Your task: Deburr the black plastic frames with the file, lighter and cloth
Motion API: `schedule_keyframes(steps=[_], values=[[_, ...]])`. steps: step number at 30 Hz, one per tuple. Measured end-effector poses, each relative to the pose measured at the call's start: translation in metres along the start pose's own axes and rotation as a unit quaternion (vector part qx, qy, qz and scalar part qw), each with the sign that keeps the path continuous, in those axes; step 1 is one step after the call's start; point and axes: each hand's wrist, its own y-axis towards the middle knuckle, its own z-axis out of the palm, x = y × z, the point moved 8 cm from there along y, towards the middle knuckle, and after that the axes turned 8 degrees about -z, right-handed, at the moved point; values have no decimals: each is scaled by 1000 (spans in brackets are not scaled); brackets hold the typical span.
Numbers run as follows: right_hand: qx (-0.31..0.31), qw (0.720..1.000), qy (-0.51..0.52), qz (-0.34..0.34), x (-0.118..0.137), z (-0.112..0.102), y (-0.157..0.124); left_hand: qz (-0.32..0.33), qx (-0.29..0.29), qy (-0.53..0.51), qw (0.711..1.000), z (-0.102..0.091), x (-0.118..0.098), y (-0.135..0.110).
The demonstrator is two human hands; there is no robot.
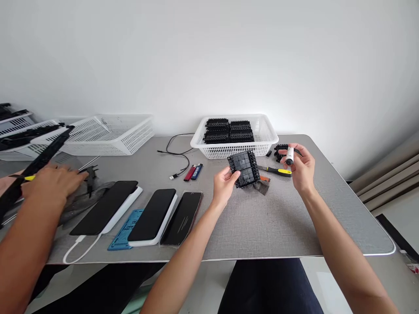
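My left hand (224, 185) is closed on the left edge of a black plastic panel (245, 168) with toothed sides, tilted above the table. In my right hand (303, 168) is a short white marker (290, 155), its dark end facing me. A small black cap (269, 153) lies beyond, near the basket. Below my hands are a yellow-and-black handled tool (279, 172), whose far end the panel partly hides, and a dark scrap of mesh-like material (262, 186). More black toothed parts (280, 150) sit behind my right hand.
A white basket (234, 151) with several black panels stands against the wall. Two lighters (193, 172), a black cable (178, 153) and phones (181, 218) lie to the left. At far left, a co-worker's hand (54, 181) works beside a long black part (36, 163) and more baskets (127, 139).
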Motion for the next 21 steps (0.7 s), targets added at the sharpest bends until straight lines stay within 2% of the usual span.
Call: schedule_keyframes(steps=[5, 11, 15, 21], values=[[93, 994, 5, 53, -13, 36, -23, 1, 13, -15, 1000, 1, 4, 2], [224, 968, -85, 75, -30, 70, -51, -3, 21, -12, 1000, 3, 3, 1], [265, 950, -136, 90, -40, 76, -58, -4, 13, -7, 1000, 2, 0, -1], [269, 946, -170, 68, -44, 74, -58, -12, 12, -12, 1000, 4, -2, -3]])
